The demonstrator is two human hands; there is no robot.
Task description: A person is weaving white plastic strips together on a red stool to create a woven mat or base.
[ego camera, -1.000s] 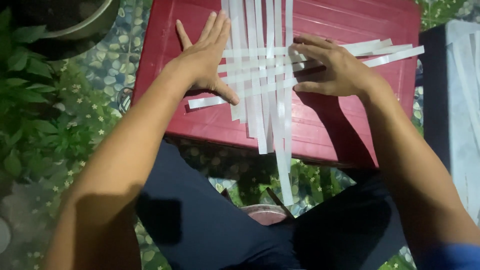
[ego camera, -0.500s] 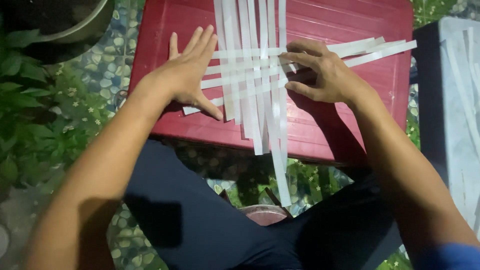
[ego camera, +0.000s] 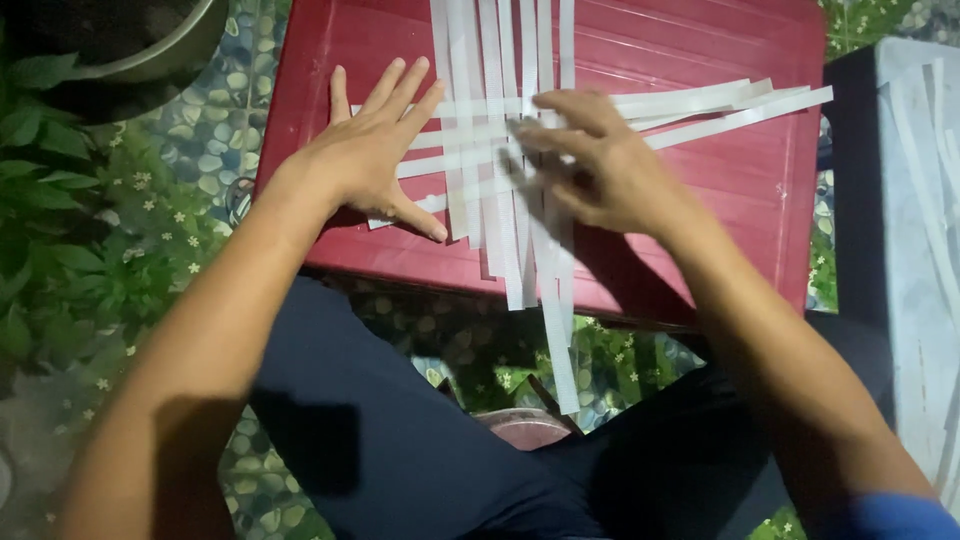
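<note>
Red tabletop (ego camera: 700, 190) carries white strips (ego camera: 510, 150) crossed lengthwise and sideways; left hand (ego camera: 375, 155) presses flat beside them, right hand (ego camera: 600, 170) (blurred, fingers loosely spread, gripping nothing) hovers over the crossing.

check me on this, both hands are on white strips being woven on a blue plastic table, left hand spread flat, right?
Not quite: the table is dark red, not blue, as the head view shows. The rest holds: the left hand lies spread flat by the white strips, its thumb on them, and the right hand is on the crossing strips.
</note>
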